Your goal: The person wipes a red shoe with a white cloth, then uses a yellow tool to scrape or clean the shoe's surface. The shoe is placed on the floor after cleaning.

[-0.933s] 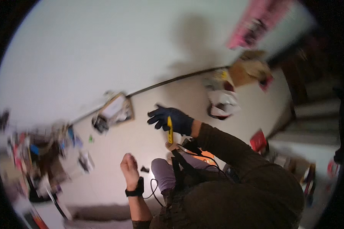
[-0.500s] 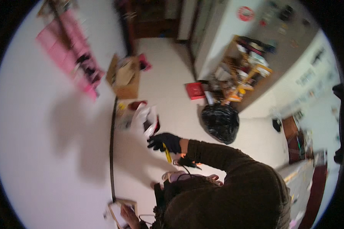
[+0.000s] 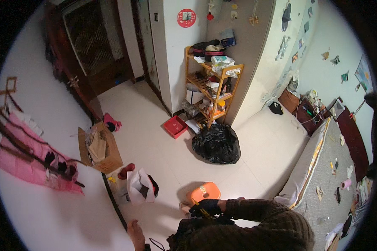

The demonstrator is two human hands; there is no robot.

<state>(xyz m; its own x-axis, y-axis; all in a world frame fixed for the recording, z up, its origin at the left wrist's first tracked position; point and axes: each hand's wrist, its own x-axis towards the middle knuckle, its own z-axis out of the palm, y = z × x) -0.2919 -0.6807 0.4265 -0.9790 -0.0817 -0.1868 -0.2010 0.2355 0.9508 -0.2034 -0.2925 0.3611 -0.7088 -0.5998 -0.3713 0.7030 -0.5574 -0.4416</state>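
Observation:
My right hand (image 3: 208, 206), in a black glove, is closed around a slim yellow tool (image 3: 204, 212); its exact kind is too small to tell. Just beyond the glove stands an orange plastic stool (image 3: 213, 190) with a hole in its top. My bare left hand (image 3: 135, 235) is low beside the white wall, fingers stretched out, with nothing visible in it. A thin dark cord (image 3: 156, 243) loops beside that wrist. Dark clothing and my right sleeve (image 3: 255, 210) hide the floor under me.
Ahead on the left are a white bag (image 3: 134, 184) and an open cardboard box (image 3: 109, 157). A black trash bag (image 3: 217, 144) lies before a loaded wooden shelf (image 3: 222, 93), near a red tray (image 3: 175, 127). The bed (image 3: 322, 184) is at right; a pink hanging organizer (image 3: 19, 157) is at left.
The view has swung to the right and steadied. My right hand now appears lower with the yellow tool. The framed panel by my left hand is out of sight, and the orange stool shows.

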